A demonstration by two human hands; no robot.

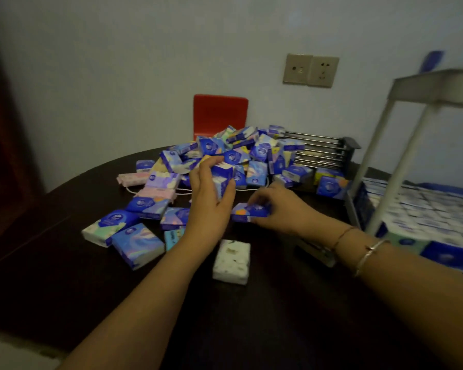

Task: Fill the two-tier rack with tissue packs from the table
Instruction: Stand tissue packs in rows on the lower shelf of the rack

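A heap of small blue, purple and pastel tissue packs (235, 156) covers the far middle of the dark round table (64, 276). My left hand (209, 204) grips a blue-and-white tissue pack (223, 177), lifted at the front of the heap. My right hand (281, 209) pinches a dark blue tissue pack (249, 211) lying flat on the table. The grey two-tier rack (401, 161) stands at the right; its lower tier (433, 214) is packed with rows of packs. A white speckled pack (231, 261) lies alone between my forearms.
A metal wire rack (318, 150) lies behind the heap on the right. A red chair back (219, 116) stands against the wall, under two wall sockets (310, 70). A white cord (155, 190) runs under the loose packs at the left.
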